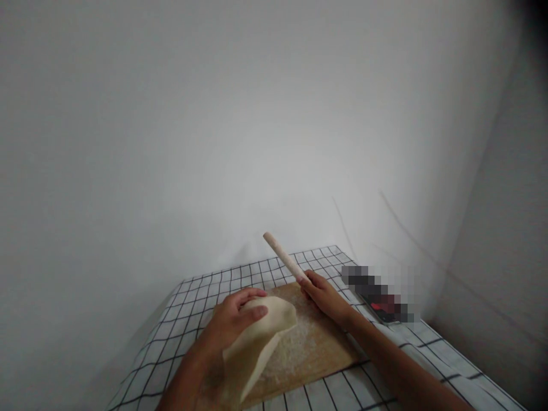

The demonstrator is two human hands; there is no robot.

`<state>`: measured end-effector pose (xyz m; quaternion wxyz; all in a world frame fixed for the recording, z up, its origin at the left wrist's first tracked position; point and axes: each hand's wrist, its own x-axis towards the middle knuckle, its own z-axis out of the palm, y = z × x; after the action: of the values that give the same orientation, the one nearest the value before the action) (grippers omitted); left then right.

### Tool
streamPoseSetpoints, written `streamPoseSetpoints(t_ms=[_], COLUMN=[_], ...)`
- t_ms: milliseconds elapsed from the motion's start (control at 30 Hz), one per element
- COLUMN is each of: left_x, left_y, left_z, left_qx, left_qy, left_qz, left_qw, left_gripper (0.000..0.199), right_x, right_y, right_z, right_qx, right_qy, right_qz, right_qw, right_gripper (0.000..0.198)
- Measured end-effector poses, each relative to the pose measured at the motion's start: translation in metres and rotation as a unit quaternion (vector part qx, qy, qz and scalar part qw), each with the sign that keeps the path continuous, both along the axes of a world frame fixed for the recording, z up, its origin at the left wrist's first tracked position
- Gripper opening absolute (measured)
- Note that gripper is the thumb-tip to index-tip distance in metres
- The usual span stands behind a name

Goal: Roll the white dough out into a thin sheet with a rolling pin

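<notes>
Left hand (231, 325) fingers grip dough sheet (257, 342) | right hand (325, 297) fingers clasp rolling pin (285, 260), pointing up-left

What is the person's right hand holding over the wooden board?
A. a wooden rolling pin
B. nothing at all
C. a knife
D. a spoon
A: the right hand grips one end of a slim wooden rolling pin that points up and away over the floured board, while the left hand lifts a sheet of dough.

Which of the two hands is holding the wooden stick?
The right hand grips the rolling pin, raised above the board; the left hand holds the dough instead.
</notes>
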<state>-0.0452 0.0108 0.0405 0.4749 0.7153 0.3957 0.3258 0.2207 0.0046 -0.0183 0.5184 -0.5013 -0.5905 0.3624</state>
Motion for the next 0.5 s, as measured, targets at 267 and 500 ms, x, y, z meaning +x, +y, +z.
streamPoseSetpoints(t_ms=[267, 500], left_x=[0.009, -0.016], left_y=[0.026, 0.049], left_z=[-0.029, -0.048], left_qx=[0.108, 0.122], left_qy=[0.020, 0.047], left_qz=[0.063, 0.047], left_qw=[0.992, 0.990], left_gripper=[0.052, 0.037], right_x=[0.001, 0.003], right_y=[0.003, 0.005], right_z=[-0.008, -0.013], right_qx=[-0.010, 0.002], right_qy=[0.000, -0.028], right_qz=[-0.003, -0.009], right_qw=[1.000, 1.000], right_gripper=[0.045, 0.045])
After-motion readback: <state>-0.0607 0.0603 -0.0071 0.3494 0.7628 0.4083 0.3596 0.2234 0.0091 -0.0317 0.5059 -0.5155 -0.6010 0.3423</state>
